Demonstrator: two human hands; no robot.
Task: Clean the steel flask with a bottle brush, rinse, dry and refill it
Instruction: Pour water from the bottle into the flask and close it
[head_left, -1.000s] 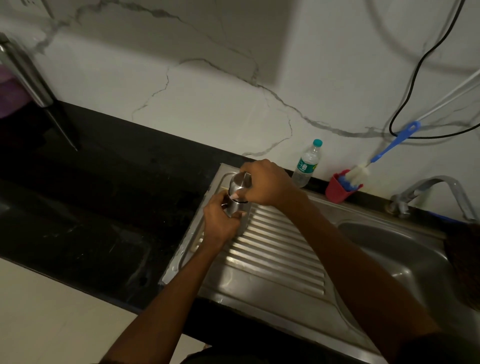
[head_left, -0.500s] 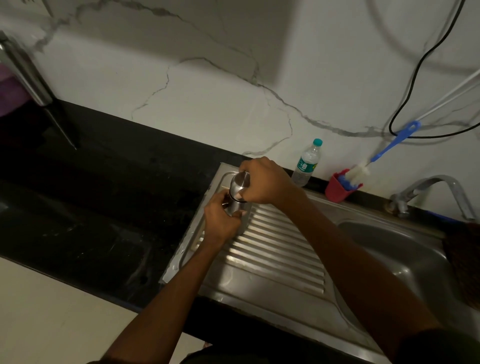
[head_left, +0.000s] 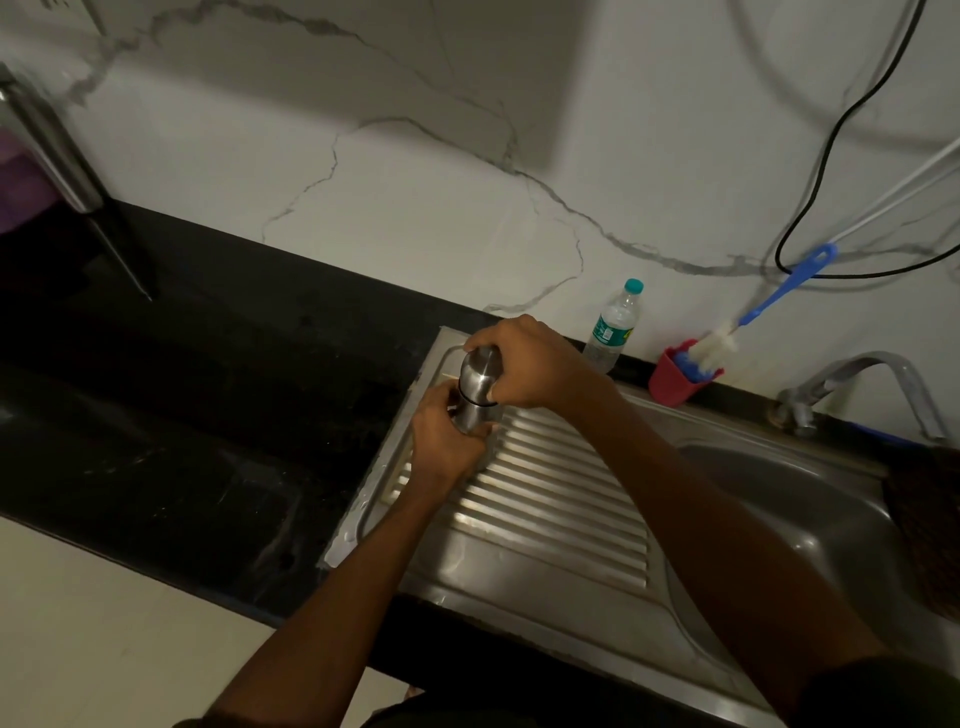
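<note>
A steel flask (head_left: 474, 410) stands upright on the far left corner of the ribbed steel drainboard (head_left: 545, 499). My left hand (head_left: 444, 441) grips the flask's body from the near side. My right hand (head_left: 524, 364) is curled over its rounded steel cap (head_left: 480, 371) from the right. A bottle brush (head_left: 748, 317) with a blue handle and white bristles leans in a red cup (head_left: 675, 382) against the wall. A clear plastic water bottle (head_left: 613, 327) with a teal cap stands beside the wall behind my right hand.
The sink basin (head_left: 810, 514) lies to the right, with a steel tap (head_left: 852, 384) behind it. A black stone counter (head_left: 182, 415) stretches to the left. A black cable (head_left: 831, 156) hangs on the marble wall. A steel object (head_left: 47, 150) stands at the far left.
Both hands stay on the flask. My right hand has shifted slightly on the cap, and the flask stands in the same spot.
</note>
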